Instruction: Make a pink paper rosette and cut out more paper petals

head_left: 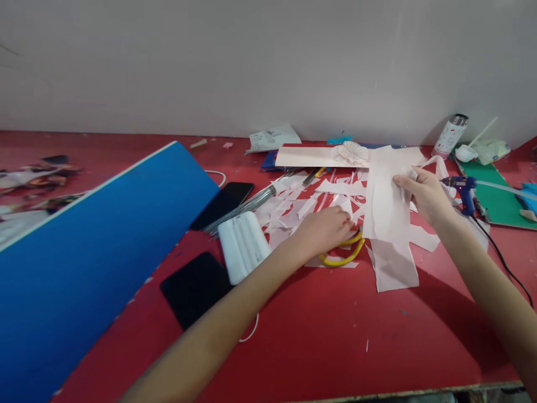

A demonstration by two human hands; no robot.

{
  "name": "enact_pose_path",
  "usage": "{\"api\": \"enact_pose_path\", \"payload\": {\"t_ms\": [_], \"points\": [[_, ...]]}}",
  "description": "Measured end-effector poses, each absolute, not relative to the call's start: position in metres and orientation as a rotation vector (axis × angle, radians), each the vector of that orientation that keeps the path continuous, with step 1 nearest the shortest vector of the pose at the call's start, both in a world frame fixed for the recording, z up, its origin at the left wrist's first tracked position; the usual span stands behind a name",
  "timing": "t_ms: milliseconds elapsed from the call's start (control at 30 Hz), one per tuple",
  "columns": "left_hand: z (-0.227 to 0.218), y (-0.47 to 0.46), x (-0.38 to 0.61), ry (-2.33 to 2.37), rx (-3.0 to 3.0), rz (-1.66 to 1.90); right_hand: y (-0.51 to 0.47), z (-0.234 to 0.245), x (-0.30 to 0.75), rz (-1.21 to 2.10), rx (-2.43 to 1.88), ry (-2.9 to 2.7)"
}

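Observation:
My left hand point(325, 229) lies curled over the yellow handles of a pair of scissors point(346, 254) on the red table point(319, 336), its fingers closed around the handles. My right hand point(423, 193) pinches the upper right edge of a long pale pink paper strip point(388, 224) that lies over the scissors and hangs toward me. Around both hands lie several pink paper scraps point(293, 210). Behind them sits a wider pink paper sheet point(310, 157) with a folded paper rosette point(351, 153) on it.
A blue board point(92, 252) leans across the left. Two black phones point(195, 288) point(224, 202), a white power bank point(244, 245) and metal rods point(247, 206) lie centre-left. A blue glue gun point(464, 190), green mat point(495, 196) and a can point(448, 136) are at the right.

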State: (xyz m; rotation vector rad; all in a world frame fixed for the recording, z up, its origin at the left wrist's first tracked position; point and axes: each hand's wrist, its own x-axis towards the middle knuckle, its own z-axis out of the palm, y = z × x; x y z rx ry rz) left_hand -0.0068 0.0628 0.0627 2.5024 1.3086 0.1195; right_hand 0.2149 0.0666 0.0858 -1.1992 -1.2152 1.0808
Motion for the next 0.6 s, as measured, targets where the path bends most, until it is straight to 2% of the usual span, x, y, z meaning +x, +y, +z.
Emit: {"api": "enact_pose_path", "payload": {"t_ms": [133, 200, 300, 600], "points": [[0.064, 0.063, -0.002, 1.040, 1.909, 0.688, 0.066, 0.076, 0.205, 1.159, -1.240, -1.222], [0.058, 0.059, 0.005, 0.858, 1.580, 0.730, 0.067, 0.070, 0.201, 1.191, -1.239, -1.229], [0.045, 0.050, 0.017, 0.940, 1.353, 0.672, 0.068, 0.062, 0.198, 1.222, -1.225, -1.236], [0.031, 0.041, 0.028, 0.993, 1.179, 0.754, 0.075, 0.050, 0.202, 1.225, -1.293, -1.222]]}}
